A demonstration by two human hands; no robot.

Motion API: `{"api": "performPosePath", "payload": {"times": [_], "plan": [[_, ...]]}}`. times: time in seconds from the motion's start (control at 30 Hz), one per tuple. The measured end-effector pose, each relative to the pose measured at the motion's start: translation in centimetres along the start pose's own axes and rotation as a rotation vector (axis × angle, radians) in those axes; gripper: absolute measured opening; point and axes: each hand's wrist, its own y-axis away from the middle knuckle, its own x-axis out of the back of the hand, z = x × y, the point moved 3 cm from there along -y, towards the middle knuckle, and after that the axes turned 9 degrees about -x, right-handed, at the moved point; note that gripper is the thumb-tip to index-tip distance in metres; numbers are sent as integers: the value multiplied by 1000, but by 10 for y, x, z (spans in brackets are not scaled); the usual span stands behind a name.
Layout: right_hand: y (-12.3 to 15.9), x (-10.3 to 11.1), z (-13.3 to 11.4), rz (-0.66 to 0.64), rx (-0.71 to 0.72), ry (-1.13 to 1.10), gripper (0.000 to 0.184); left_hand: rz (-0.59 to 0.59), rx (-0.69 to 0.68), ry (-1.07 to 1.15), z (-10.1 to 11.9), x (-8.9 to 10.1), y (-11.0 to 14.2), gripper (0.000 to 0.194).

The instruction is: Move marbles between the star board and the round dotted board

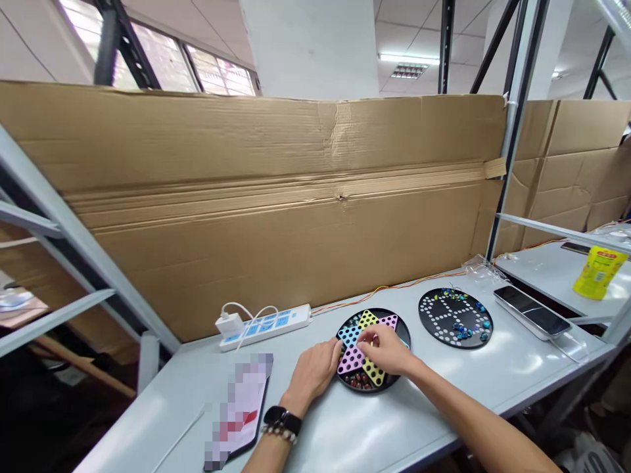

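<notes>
A round black Chinese checkers board with a star of yellow, pink and blue hole fields lies on the table. My left hand is closed at its left rim, fingers together against the edge. Over the star's middle is my right hand, thumb and index finger pinched; whatever is between them is too small or hidden to make out. Dark red marbles fill the front pocket of the board. Part of the star is covered by my right hand.
Right of the board lies a black disc with white dots and blue and yellow marbles. Around are a power strip, a large phone-like slab, a phone, a yellow pouch and a cardboard wall behind.
</notes>
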Motion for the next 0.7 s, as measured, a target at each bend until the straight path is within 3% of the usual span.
{"api": "performPosePath", "payload": {"times": [0.13, 0.27, 0.37, 0.57, 0.7], "plan": [[-11, -5, -3, -24, -268, -348, 33, 123, 67, 72, -6, 13, -4, 51], [-16, -21, -9, -141, -492, -620, 40, 218, 40, 139, 8, 22, -15, 50], [-18, -30, -12, -195, -539, -680, 43, 244, -6, 172, 21, 22, -21, 44], [-21, -16, -9, -49, -524, -708, 41, 242, 17, 183, 11, 22, -11, 37], [-24, -27, 2, -204, -616, -798, 51, 231, -50, 183, 22, 23, -8, 45]]}}
